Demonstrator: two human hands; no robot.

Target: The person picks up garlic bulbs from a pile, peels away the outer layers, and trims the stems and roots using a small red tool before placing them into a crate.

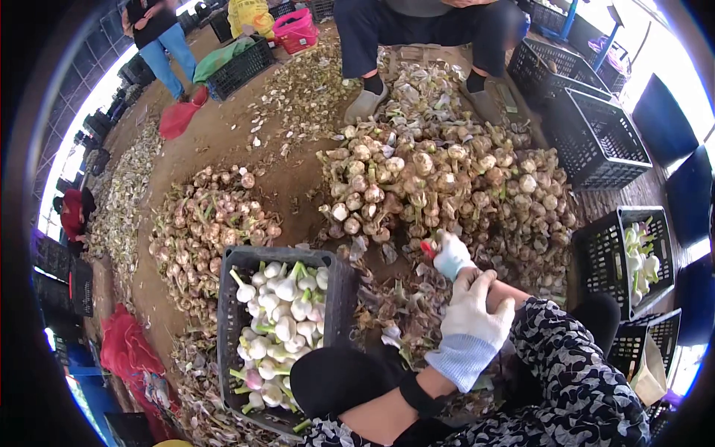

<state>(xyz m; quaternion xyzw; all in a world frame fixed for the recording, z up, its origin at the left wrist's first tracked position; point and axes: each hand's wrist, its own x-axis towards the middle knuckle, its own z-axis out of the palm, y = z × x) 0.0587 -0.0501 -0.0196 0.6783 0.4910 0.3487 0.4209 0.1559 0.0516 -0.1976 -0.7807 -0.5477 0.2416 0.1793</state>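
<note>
My right hand (pixel 453 257), in a white glove, is closed on a red-handled tool (pixel 428 249) at the near edge of a large heap of untrimmed garlic (pixel 447 175). My left hand (pixel 474 316), in a white glove with a blue cuff, lies across my right wrist with its fingers curled against it. Dry husks (pixel 395 302) cover the ground below both hands. Left of them stands a black crate (pixel 339 290) holding cleaned white garlic bulbs (pixel 287 316) with short stems.
A second garlic pile (pixel 208 223) lies behind the crate. A seated person's shoes (pixel 366 100) are beyond the large heap. Black crates (pixel 603 141) line the right side, one holding garlic (pixel 639 261). A pink bucket (pixel 296 31) and red net bags (pixel 130 343) are farther left.
</note>
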